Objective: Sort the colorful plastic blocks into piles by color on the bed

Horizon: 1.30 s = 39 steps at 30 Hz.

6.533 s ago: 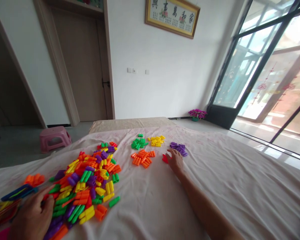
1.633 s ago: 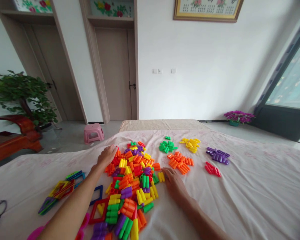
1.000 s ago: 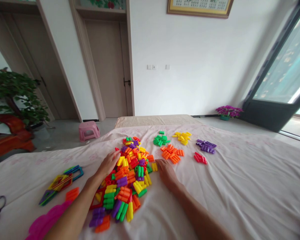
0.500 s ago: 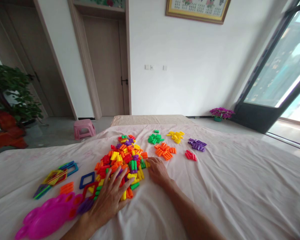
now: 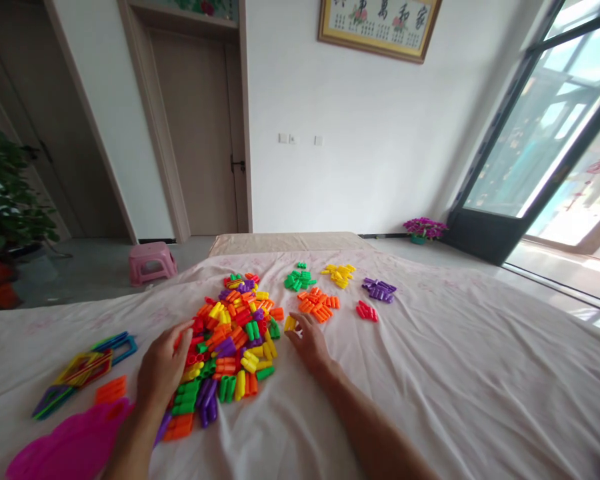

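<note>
A mixed pile of plastic pieces (image 5: 235, 333) in red, orange, yellow, green and purple lies on the pale cloth (image 5: 430, 373). My left hand (image 5: 163, 363) is at the pile's left edge, fingers curled against something red or orange, partly hidden. Just right of the pile, my right hand (image 5: 307, 337) pinches a yellow piece (image 5: 291, 324) between thumb and fingers. Beyond it lie sorted groups: green (image 5: 300, 280), orange (image 5: 319, 305), yellow (image 5: 339, 274), purple (image 5: 379, 289) and red (image 5: 367, 311).
At the left are a magenta tray (image 5: 65, 447), an orange piece (image 5: 111, 390) and coloured flat frames (image 5: 85, 370). A pink stool (image 5: 153, 263) stands on the floor past the cloth's left side. Purple flowers (image 5: 425, 228) are near the far wall.
My left hand has moved off the top of the pile to its left side, and its fingers have curled. My right hand has taken a yellow piece. The view has shifted slightly right.
</note>
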Each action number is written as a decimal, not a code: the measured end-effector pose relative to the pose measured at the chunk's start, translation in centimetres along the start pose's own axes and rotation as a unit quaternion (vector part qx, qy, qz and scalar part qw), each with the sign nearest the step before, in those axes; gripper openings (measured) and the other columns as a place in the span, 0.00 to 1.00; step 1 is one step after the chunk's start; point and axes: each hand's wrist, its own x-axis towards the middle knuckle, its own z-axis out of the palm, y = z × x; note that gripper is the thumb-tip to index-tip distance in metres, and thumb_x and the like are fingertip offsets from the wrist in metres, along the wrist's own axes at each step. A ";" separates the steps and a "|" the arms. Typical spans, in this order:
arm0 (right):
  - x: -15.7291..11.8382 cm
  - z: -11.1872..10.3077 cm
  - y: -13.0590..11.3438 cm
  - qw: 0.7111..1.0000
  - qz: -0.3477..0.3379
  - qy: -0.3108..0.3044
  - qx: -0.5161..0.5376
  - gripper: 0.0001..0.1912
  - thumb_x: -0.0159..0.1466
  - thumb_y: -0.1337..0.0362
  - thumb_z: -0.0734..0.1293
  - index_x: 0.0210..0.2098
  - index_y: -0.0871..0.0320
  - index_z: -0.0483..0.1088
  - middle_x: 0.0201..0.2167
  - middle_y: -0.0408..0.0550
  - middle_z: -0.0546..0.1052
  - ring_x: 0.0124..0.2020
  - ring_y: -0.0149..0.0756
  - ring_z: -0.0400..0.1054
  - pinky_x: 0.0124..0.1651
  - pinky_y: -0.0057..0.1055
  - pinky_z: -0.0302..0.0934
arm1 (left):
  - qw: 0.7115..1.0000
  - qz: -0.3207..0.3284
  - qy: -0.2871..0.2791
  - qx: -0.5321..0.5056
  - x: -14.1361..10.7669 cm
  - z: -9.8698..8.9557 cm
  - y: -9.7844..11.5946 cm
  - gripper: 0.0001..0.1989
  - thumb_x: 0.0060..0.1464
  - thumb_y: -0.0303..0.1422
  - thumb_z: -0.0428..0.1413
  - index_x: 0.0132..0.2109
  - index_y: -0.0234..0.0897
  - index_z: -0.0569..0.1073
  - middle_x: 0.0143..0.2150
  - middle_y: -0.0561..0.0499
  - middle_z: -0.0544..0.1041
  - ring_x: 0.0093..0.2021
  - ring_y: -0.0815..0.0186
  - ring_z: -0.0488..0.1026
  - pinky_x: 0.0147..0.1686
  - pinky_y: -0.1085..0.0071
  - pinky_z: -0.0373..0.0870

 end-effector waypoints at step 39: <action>0.3 0.1 -1.4 0.996 -0.019 -0.081 0.030 0.20 0.61 0.69 0.66 0.52 0.52 0.79 0.46 0.50 0.83 0.41 0.40 0.78 0.47 0.35 0.71 | 0.991 -0.109 -0.069 0.039 0.6 -0.2 -5.2 0.27 0.64 0.51 0.47 0.57 0.43 0.81 0.58 0.45 0.84 0.58 0.52 0.79 0.56 0.62 0.72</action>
